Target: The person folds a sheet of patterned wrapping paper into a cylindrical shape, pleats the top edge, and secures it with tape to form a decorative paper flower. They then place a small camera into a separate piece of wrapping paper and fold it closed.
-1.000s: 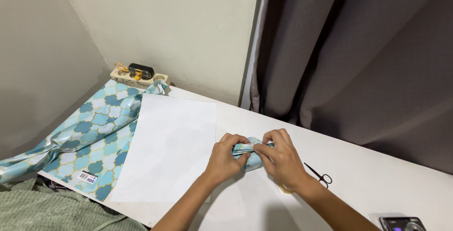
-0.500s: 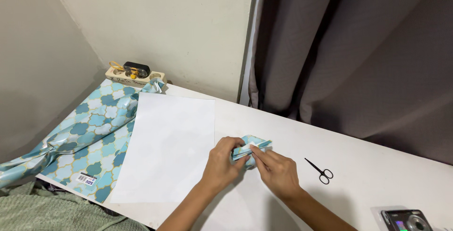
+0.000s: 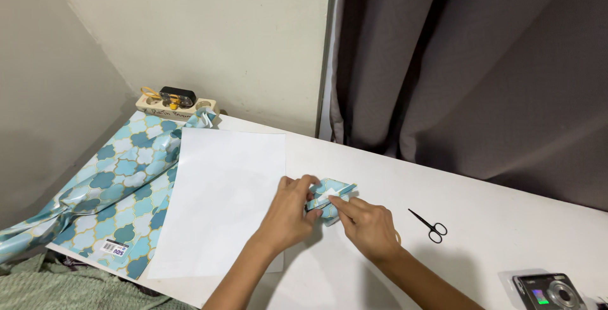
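Note:
A small parcel [image 3: 330, 197] wrapped in blue and white patterned paper lies on the white table [image 3: 494, 208]. My left hand [image 3: 290, 214] clasps its left side, fingers curled over the top. My right hand [image 3: 367, 224] pinches a fold of the paper on its near right side with thumb and forefinger. A white sheet of paper [image 3: 221, 196], the plain back of the wrap, lies flat just left of my hands.
The patterned wrapping paper [image 3: 117, 183] spreads over the table's left end and hangs off the edge. Small black scissors [image 3: 429, 225] lie right of my hands. A compact camera [image 3: 548, 290] sits at the near right. A power strip [image 3: 176, 102] rests by the wall. A dark curtain [image 3: 475, 69] hangs behind.
My right hand has slid off the top of the parcel to its near right side, uncovering the scissors. The view has shifted slightly.

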